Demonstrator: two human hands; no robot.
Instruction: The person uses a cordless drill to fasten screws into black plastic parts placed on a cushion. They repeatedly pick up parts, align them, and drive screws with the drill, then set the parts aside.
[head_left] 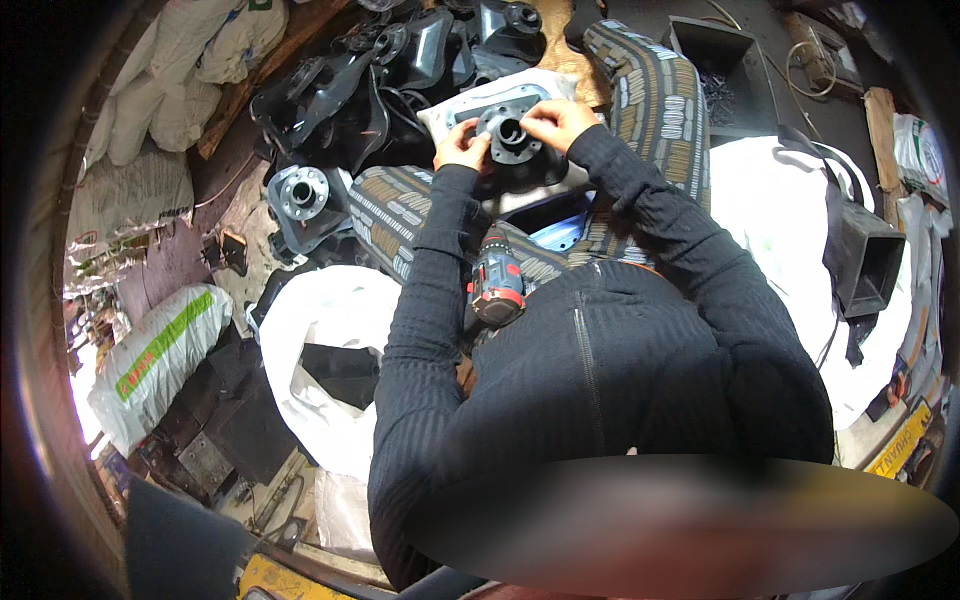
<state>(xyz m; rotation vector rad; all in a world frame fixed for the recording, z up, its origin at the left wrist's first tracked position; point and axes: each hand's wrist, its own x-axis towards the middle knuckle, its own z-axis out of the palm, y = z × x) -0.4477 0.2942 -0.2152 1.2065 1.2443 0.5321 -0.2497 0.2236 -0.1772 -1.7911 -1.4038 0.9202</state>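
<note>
A black moulded part with a round flange [520,152] and a raised open neck lies in front of me, over a pale bundle [568,86]. My left hand [462,147] has its fingers closed at the left edge of the flange. On the other side, my right hand [562,124] is pinched close to the neck's rim; anything between its fingertips is too small to make out. A grey and red cordless drill [497,283] rests in my lap. Between my legs shows a blue-lit, dark-framed piece [562,228].
Black moulded parts [415,60] are heaped at the far left. Another flanged part [303,193] lies beside my left leg. White sacks [320,300] [750,220] flank me on both sides. Black square bins stand at far right [720,75] and near right [870,262].
</note>
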